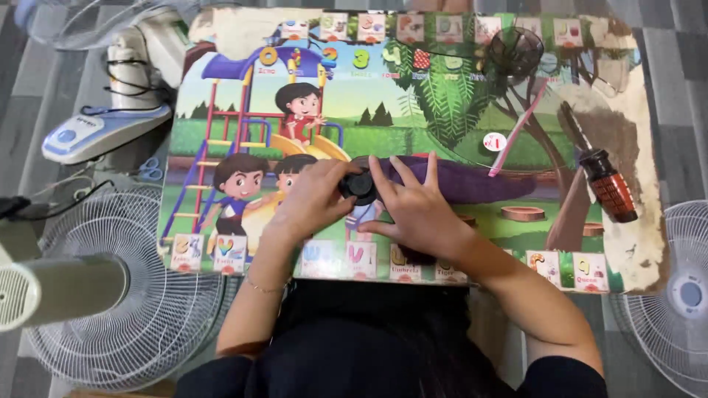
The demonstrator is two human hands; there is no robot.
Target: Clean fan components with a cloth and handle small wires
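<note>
As two white fan guards flank it, one at the left [125, 295] and one at the right [682, 295], a low table [641, 221] topped with a bright cartoon playground picture fills the head view, its surface worn pale along the right edge and at the far left corner. A white fan base [103, 129] with a dark cord lies off the table's far left corner, with small blue-handled scissors [150, 169] just beside the left edge. On the table, a long purple piece [472, 184] lies across the middle, running from the hands toward the right edge. A screwdriver [601, 177] with a red-and-black grip rests near the right edge, its blade pointing toward the far side. A pink stick [518, 129] slants from the purple piece up toward a small dark mesh guard [514, 50] near the far edge.

At the middle of the table, toward the near edge, the left hand [313, 203] and the right hand [417, 214] meet over a small round black part [359, 184]. The left hand's fingers curl around the part from the left and grip it. The right hand's fingers are spread apart, lying over the near end of the purple piece, with the thumb pressed beside the black part. A thin bracelet [259, 284] circles the left wrist.
</note>
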